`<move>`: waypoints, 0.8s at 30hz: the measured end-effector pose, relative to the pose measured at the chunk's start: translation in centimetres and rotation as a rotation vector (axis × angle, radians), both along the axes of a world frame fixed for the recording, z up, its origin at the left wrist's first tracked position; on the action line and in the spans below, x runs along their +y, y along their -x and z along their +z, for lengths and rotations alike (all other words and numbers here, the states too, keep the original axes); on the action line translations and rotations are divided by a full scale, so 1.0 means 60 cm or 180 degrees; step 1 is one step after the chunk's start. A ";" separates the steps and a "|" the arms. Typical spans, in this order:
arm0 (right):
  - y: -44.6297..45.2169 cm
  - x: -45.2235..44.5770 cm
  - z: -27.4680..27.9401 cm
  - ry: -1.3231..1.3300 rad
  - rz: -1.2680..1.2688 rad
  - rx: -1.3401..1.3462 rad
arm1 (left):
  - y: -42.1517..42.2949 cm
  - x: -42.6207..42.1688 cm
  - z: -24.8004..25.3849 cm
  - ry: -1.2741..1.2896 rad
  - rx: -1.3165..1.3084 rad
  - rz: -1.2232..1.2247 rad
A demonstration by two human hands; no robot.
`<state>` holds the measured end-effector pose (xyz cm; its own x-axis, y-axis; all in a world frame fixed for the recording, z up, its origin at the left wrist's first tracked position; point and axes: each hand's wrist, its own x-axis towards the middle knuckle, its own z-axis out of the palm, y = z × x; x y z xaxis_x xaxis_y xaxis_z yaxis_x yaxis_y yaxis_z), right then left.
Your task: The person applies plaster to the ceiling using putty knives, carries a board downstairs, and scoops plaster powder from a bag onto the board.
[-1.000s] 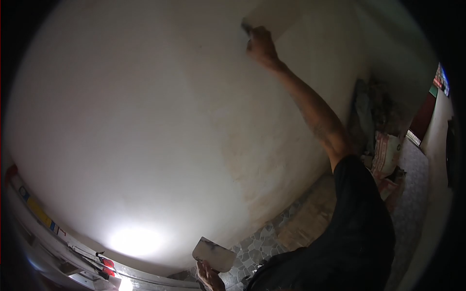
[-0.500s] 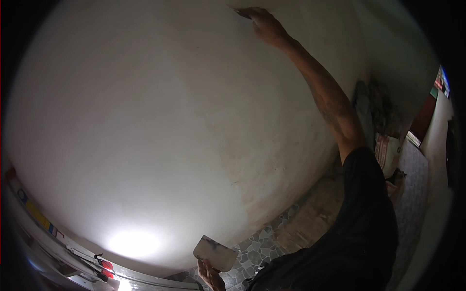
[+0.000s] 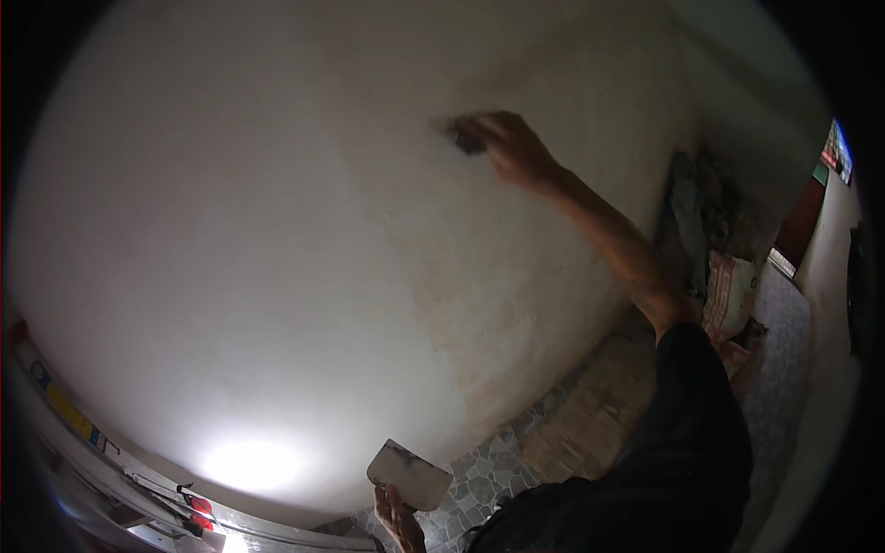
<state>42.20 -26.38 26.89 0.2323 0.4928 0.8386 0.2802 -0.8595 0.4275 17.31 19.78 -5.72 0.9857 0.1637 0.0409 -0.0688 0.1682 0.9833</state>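
Observation:
A pale wall (image 3: 230,249) fills most of the view, with a rougher, stained patch low on its right part. High up, my right hand (image 3: 512,147) grips a dark putty knife (image 3: 468,138) against or very close to the wall; motion blurs the tool's edge. Down at the bottom, my left hand (image 3: 398,518) is closed on the lower edge of a wide flat putty scraper (image 3: 412,476). Its broad face is light with grey smears and it is tilted. Whether it has a handle is hidden by the fingers.
At lower left lies a ladder-like metal frame (image 3: 267,527) with red parts and a bright lamp glow. Stone-patterned floor (image 3: 475,488) and a brown cardboard sheet (image 3: 590,415) run along the wall's foot. A printed sack (image 3: 730,290) stands at right.
My right hand has come down the wall with the putty knife, and the arm is lower and more bent. My left hand and its scraper have hardly moved.

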 end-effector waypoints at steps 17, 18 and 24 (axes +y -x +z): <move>-0.032 0.092 -0.014 -0.0156 -0.0133 -0.0235 | 0.028 0.001 0.005 -0.0006 0.0155 0.0139; -0.017 0.082 -0.024 -0.0281 0.0256 -0.0108 | 0.024 0.007 0.001 -0.0028 0.0226 0.0131; 0.079 0.072 -0.032 -0.3174 0.1390 0.2593 | 0.016 -0.010 0.032 0.0315 0.0306 0.0221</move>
<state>37.49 -22.06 24.99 0.8113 -0.0771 0.5795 0.4792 -0.4802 -0.7347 16.37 19.20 -3.77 0.9704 0.2302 -0.0729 0.0101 0.2629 0.9648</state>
